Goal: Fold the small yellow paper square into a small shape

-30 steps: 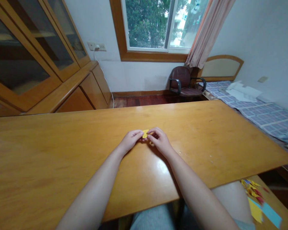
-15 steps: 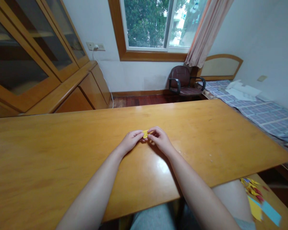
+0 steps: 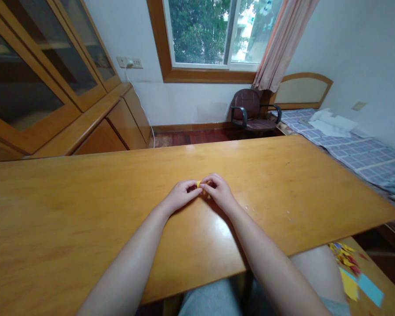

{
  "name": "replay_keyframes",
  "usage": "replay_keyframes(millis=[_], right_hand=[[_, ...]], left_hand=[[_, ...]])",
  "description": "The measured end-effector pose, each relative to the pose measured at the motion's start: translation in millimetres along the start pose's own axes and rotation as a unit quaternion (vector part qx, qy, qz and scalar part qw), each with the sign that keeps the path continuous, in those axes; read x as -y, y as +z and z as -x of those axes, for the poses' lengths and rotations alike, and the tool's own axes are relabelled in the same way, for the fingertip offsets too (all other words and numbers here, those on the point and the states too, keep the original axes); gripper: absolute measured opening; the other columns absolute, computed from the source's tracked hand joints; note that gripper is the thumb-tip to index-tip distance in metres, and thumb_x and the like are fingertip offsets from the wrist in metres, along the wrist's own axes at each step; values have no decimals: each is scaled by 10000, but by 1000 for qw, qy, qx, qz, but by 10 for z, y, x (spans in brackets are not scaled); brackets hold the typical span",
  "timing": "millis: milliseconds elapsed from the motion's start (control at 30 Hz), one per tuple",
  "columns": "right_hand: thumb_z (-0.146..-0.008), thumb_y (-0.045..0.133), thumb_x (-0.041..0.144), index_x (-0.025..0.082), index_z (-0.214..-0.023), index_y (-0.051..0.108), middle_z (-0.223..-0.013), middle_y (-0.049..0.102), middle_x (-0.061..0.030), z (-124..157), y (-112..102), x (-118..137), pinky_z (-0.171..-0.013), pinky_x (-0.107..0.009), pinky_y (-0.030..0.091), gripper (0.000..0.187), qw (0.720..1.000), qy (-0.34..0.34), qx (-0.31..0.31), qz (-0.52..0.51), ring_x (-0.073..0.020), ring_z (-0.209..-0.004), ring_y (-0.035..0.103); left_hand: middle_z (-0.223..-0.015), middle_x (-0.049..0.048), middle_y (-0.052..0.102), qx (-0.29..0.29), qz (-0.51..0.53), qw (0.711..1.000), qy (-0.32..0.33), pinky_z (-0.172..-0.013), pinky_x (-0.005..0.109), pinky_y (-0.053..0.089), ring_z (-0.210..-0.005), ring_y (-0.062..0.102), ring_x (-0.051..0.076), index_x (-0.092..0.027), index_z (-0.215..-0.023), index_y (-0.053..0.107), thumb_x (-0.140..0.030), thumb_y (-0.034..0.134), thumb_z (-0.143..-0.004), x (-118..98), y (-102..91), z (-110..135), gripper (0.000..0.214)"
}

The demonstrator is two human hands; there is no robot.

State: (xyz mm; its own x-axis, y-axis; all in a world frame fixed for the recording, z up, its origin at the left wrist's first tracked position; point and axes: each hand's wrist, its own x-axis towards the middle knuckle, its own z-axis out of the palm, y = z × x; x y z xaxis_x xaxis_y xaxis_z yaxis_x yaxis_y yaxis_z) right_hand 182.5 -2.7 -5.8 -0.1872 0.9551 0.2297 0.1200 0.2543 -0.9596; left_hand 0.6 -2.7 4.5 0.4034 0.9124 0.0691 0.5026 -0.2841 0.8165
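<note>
Room, head view: glass-fronted cabinet (image 3: 59,87) at left; window (image 3: 199,33) in the far wall, curtain (image 3: 285,48) along its right side; chair (image 3: 250,109) beyond the desk, bed (image 3: 358,145) to the right. Desk (image 3: 85,210): wood, glossy, across the middle.

Yellow piece (image 3: 198,184): small, near the middle of the desk, between the fingertips of both hands, largely covered by them. Left hand (image 3: 182,194): pinching it from the left, thumb in front. Right hand (image 3: 217,189): pinching its right side, thumb and fingers curved. Contact of piece with desk: cannot tell.

Lower right, beside the person's leg: yellow sheet (image 3: 349,285), blue sheet (image 3: 371,289), and a pile (image 3: 345,256) of small coloured pieces, mostly yellow and red; blurred.
</note>
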Motion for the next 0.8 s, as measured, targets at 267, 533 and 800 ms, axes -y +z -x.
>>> replay_keyframes(millis=[267, 533, 800], right_hand=[[-806, 671, 272, 202, -810, 680, -822, 625, -3, -4, -25, 17, -660, -267, 446, 71, 998, -22, -30, 41, -125, -663, 542], [-822, 666, 321, 213, -955, 678, -867, 624, -8, 8, -26, -65, -678, -274, 465, 171, 999, -18, -17, 22, -132, -695, 552], [-830, 664, 285, 230, -1052, 696, -988, 633, -38, 14, -27, -6, -747, -284, 474, 231, 997, -61, -7, 55, -150, -813, 576]], left_hand=[[-803, 53, 734, -1, 145, 989, -37, -760, 278, 493, -780, 664, 186, -153, -795, 695, -453, 570, -863, 1, -9, 6, 332], [-793, 57, 729, -29, 228, 971, -58, -723, 276, 498, -728, 660, 171, -144, -834, 686, -455, 612, -836, 104, 18, -28, 319], [-741, 41, 703, -40, 220, 972, -65, -699, 272, 480, -693, 631, 163, -144, -810, 665, -470, 610, -820, 73, 14, -37, 331]])
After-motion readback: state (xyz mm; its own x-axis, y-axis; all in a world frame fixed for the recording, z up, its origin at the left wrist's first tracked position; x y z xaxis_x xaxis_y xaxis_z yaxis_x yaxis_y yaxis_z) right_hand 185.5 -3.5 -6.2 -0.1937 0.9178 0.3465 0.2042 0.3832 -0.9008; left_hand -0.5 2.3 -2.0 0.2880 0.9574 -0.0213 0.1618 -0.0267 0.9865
